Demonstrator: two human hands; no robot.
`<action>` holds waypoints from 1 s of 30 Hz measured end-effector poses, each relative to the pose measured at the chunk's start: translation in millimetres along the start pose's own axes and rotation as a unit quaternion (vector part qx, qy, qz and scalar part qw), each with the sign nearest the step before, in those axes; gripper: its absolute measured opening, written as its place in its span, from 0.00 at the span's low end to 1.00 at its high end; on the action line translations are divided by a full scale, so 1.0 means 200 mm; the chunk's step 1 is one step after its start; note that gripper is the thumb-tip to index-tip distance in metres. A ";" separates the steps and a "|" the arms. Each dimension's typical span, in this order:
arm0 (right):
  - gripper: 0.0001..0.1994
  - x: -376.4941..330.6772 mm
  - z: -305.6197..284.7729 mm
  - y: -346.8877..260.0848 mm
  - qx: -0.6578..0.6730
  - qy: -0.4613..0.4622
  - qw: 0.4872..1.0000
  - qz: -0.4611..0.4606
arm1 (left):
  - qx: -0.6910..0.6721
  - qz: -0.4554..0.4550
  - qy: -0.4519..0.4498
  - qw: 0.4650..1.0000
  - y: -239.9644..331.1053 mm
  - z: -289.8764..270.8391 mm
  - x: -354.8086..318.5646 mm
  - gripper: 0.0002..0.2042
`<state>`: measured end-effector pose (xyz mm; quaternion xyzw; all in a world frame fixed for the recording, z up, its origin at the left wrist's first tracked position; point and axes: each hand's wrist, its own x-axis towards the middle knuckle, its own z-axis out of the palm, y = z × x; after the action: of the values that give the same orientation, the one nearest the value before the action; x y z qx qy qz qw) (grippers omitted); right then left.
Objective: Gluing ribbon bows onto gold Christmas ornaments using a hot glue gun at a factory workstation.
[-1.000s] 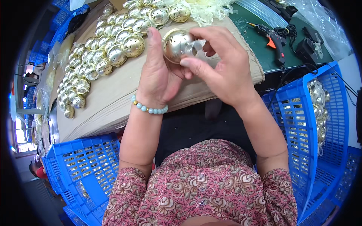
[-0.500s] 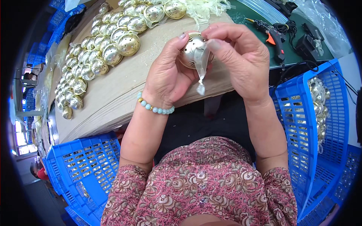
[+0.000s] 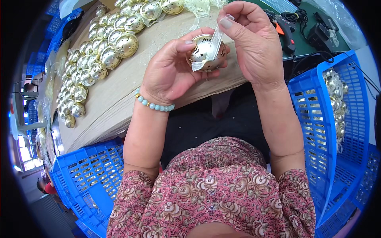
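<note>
My left hand (image 3: 171,67) is closed round a gold bell-shaped ball ornament (image 3: 203,49) with star and line cut-outs, its thumb on the near-left rim. A sheer whitish ribbon (image 3: 215,44) lies across the ball, with a knot and a short tail toward its lower left. Between thumb and forefinger, my right hand (image 3: 254,41) pinches the ribbon's upper end and pulls it taut, up and to the right of the ball. My left wrist wears a pale green bead bracelet (image 3: 156,106).
Many gold ornaments (image 3: 113,55) lie in rows on the cardboard-covered table (image 3: 151,51). A ribbon heap (image 3: 204,8) is at the back. On a green surface lies a glue gun (image 3: 286,35) with cables. Blue crates (image 3: 323,119) holding ornaments stand right, and another blue crate (image 3: 85,166) left.
My right hand has drawn the ribbon's end up and away from the ball. The knotted tail, which hung below the ball, now lies against it. My left hand has shifted slightly left.
</note>
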<state>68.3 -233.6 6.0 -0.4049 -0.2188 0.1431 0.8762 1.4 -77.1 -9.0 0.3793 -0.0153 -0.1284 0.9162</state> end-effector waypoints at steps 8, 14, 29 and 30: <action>0.09 0.01 -0.01 0.01 -0.016 -0.026 0.999 -0.017 | 0.069 -0.009 0.017 0.997 -0.01 0.01 0.03 0.18; 0.08 0.00 -0.06 -0.04 -0.218 0.001 0.969 -0.112 | 0.205 0.007 0.021 0.978 -0.02 0.04 0.05 0.17; 0.20 0.03 -0.53 -0.19 -0.599 0.307 0.740 -0.006 | -0.186 0.103 0.172 0.962 0.03 -0.02 0.07 0.10; 0.20 -0.01 -0.53 -0.19 -0.468 0.283 0.836 -0.042 | -0.195 0.104 0.187 0.957 0.03 -0.01 0.08 0.10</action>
<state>123.1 -326.8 -26.4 -0.7801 -0.0184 -0.1342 0.6108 18.0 -75.2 -7.3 0.2066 0.1429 0.0402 0.9671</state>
